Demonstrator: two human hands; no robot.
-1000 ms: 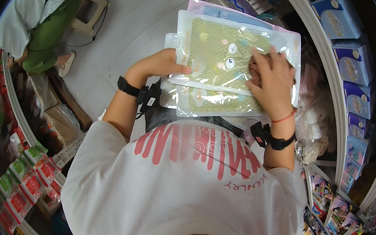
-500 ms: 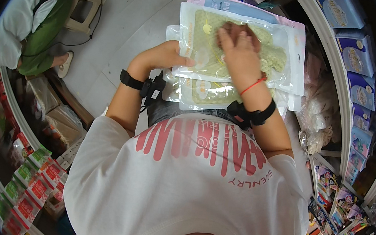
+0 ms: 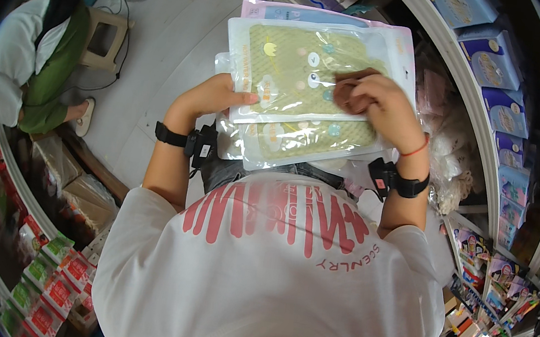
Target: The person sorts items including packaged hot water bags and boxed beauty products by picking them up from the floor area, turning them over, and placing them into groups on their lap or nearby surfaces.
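My left hand (image 3: 215,96) grips the left edge of a clear-fronted package (image 3: 289,70), its thumb on top and its fingers hidden underneath. Inside lies a pale green textured textile with a cartoon face and a small yellow crown. My right hand (image 3: 394,116), slightly blurred, is closed on a crumpled brown cloth (image 3: 353,91) over the package's right part. Beneath it, a similar green package (image 3: 311,138) sticks out toward me, above my lap. Behind, a pink-edged package (image 3: 269,11) shows along the far side of the stack.
Shelves with blue and purple packs (image 3: 492,64) curve along the right, beside clear plastic bags (image 3: 446,163). At the left, a person in green trousers (image 3: 59,75) is next to a beige stool (image 3: 107,41) and a black cable. Red and green packets (image 3: 59,291) hang at lower left.
My right hand has moved right and nearer with the brown cloth, uncovering the cartoon face. The stack has shifted slightly left and nearer in the picture, with my left hand still gripping it.
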